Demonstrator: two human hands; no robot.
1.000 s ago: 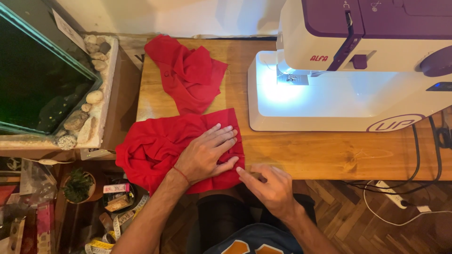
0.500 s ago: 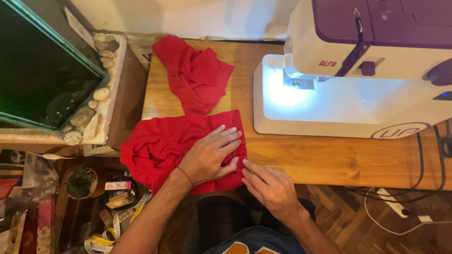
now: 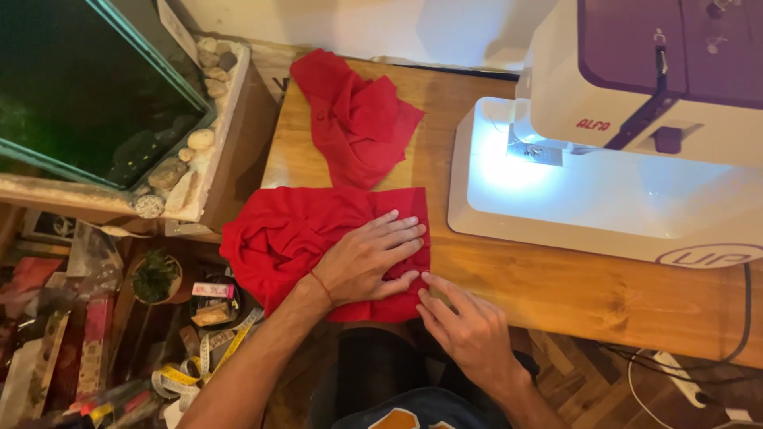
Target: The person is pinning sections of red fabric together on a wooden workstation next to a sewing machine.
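A folded piece of red fabric [image 3: 294,234] lies at the near left corner of the wooden table [image 3: 540,286] and hangs over its left edge. My left hand [image 3: 366,258] rests flat on it, fingers spread toward the right. At the fabric's near right corner, my right hand [image 3: 465,326] has its fingertips on the edge of the cloth. A second crumpled piece of red fabric [image 3: 354,119] lies farther back on the table.
A white and purple sewing machine [image 3: 628,135] with its lamp lit fills the right of the table. A glass tank [image 3: 87,87] edged with stones stands to the left. A yellow tape measure [image 3: 199,369], small boxes and a potted plant [image 3: 155,274] lie below. Cables [image 3: 675,373] trail on the floor.
Both hands have stayed on the red fabric; the right fingers have shifted slightly along its near right corner. The view has drifted a little.
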